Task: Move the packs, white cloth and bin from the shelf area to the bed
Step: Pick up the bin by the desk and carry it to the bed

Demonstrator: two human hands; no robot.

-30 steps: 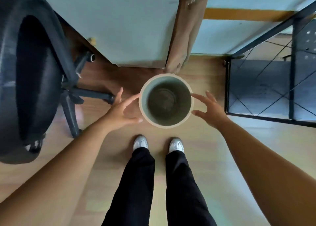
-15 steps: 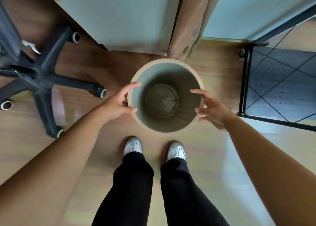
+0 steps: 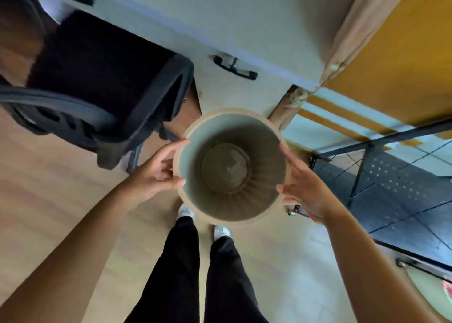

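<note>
**Both hands hold a round bin at the centre of the frame**

Seen from above, a person stands on a pale wooden floor [image 3: 61,200] and holds a round, beige-rimmed bin [image 3: 231,164] between two bare hands. The bin sits at the centre of the frame, its open mouth facing up; inside, only its ribbed wall and dusty round base show. It hides part of the person's feet, so it is raised above the floor. The left hand [image 3: 154,173] presses the bin's left rim, thumb and fingers curled around the edge. The right hand [image 3: 305,190] lies flat against the right side, fingers spread along the wall.

No brand, label or writing can be read anywhere.

Below the bin, two legs in black trousers [image 3: 195,273] end in pale shoes [image 3: 222,231]. At upper left, a black office chair [image 3: 97,82] stands close to the bin. Behind the bin, at top centre, is a pale cabinet [image 3: 220,29] with black handles [image 3: 234,68]. A beige curtain [image 3: 367,16] hangs at upper right beside an orange panel [image 3: 403,65]. At right, a black metal-framed shelf [image 3: 391,188] with a perforated surface stands just beside the right hand.
</note>
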